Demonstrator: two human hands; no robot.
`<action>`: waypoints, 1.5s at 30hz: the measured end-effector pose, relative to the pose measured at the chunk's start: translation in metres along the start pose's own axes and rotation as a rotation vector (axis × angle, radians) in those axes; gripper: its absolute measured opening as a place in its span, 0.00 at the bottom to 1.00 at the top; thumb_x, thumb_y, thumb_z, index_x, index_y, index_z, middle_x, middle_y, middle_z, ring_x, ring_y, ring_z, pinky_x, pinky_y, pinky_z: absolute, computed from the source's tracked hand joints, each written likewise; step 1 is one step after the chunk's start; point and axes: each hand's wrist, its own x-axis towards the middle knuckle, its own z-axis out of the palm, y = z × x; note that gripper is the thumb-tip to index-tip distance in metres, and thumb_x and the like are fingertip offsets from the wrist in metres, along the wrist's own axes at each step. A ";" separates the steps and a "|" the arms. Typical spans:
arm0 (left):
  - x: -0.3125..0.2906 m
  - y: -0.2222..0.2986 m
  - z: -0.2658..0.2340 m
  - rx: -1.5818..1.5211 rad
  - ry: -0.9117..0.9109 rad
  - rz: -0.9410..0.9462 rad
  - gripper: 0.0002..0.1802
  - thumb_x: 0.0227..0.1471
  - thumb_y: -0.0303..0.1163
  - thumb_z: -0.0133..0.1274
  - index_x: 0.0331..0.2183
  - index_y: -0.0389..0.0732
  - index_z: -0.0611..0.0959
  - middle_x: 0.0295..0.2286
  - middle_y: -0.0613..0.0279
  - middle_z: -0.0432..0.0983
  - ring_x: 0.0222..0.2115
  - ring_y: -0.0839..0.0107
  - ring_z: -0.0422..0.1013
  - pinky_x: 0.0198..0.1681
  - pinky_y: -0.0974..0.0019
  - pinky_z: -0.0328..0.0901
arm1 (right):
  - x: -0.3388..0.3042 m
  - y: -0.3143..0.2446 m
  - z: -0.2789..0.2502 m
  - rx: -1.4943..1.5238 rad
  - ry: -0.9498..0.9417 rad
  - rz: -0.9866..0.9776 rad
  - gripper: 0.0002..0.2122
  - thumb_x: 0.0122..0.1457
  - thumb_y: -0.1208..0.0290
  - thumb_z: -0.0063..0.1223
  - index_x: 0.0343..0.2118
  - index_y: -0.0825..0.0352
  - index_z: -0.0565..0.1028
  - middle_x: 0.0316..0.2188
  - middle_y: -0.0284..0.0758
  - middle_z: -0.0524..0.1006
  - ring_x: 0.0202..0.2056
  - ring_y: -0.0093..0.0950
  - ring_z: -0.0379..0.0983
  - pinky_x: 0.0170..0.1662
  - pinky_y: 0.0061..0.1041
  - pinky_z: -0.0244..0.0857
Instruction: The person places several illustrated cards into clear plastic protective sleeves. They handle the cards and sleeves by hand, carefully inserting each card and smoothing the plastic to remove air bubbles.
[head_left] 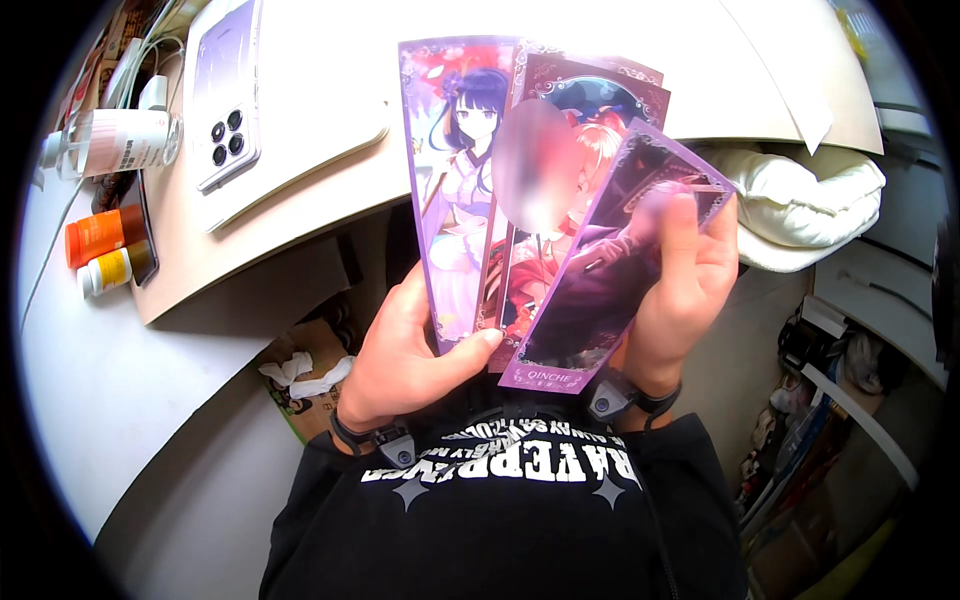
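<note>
My left hand [395, 365] is closed round the lower ends of several long illustrated cards, its thumb lying across their front. The leftmost card [447, 250] is pale purple with a dark-haired drawn figure in a robe. Beside it a card with a red-and-pink figure [603, 140] overlaps others behind it; part of its picture is blurred. In front, tilted to the right, is a dark card with a purple border [590, 275]. My right hand [682, 290] pinches that one near its upper right edge, thumb on the face. The fingers behind the cards are hidden.
The white desk [330, 60] holds a purple phone [225, 95] at the left. A clear bottle [120, 143] and small orange [95, 238] and yellow-and-white [105, 270] bottles stand further left. A white cushion [800, 200] lies right; crumpled tissues [305, 375] lie on a cardboard box below.
</note>
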 end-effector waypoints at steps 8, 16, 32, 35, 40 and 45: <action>0.006 0.010 -0.005 0.373 -0.264 0.003 0.29 0.53 0.25 0.57 0.55 0.29 0.68 0.33 0.56 0.78 0.32 0.70 0.75 0.40 0.66 0.68 | 0.005 0.002 0.000 -0.021 -0.040 0.014 0.08 0.69 0.75 0.44 0.47 0.71 0.67 0.36 0.31 0.76 0.33 0.14 0.70 0.38 0.14 0.64; 0.009 0.004 -0.006 0.464 -0.458 -0.065 0.17 0.58 0.33 0.54 0.41 0.32 0.68 0.27 0.42 0.73 0.26 0.45 0.70 0.30 0.56 0.64 | 0.009 0.003 -0.014 -0.056 -0.048 0.003 0.12 0.68 0.72 0.44 0.52 0.71 0.67 0.38 0.31 0.76 0.37 0.17 0.71 0.42 0.15 0.64; 0.011 0.008 -0.005 0.390 -0.397 -0.114 0.25 0.56 0.27 0.52 0.54 0.31 0.67 0.36 0.45 0.76 0.35 0.63 0.77 0.41 0.66 0.69 | 0.005 0.008 -0.019 -0.011 -0.090 0.017 0.17 0.58 0.83 0.48 0.52 0.73 0.65 0.41 0.42 0.76 0.41 0.25 0.74 0.48 0.23 0.67; 0.005 0.006 -0.008 0.171 -0.068 0.040 0.21 0.54 0.22 0.55 0.50 0.32 0.73 0.41 0.57 0.77 0.42 0.74 0.73 0.49 0.69 0.66 | 0.010 0.008 -0.038 0.017 -0.044 -0.007 0.16 0.59 0.83 0.50 0.50 0.71 0.64 0.38 0.43 0.77 0.35 0.26 0.76 0.43 0.23 0.69; 0.007 -0.002 -0.019 -0.145 0.265 0.357 0.28 0.55 0.32 0.57 0.54 0.31 0.68 0.44 0.44 0.75 0.44 0.65 0.73 0.51 0.64 0.67 | 0.003 0.001 -0.027 0.066 -0.001 0.071 0.22 0.59 0.83 0.49 0.56 0.71 0.59 0.39 0.45 0.77 0.37 0.27 0.76 0.43 0.23 0.69; 0.013 -0.004 -0.012 -0.236 0.377 0.524 0.24 0.62 0.41 0.45 0.52 0.32 0.67 0.46 0.37 0.72 0.48 0.55 0.71 0.54 0.55 0.64 | -0.012 0.004 -0.004 -0.050 -0.249 0.142 0.34 0.57 0.88 0.49 0.65 0.73 0.48 0.47 0.46 0.74 0.45 0.27 0.75 0.50 0.24 0.67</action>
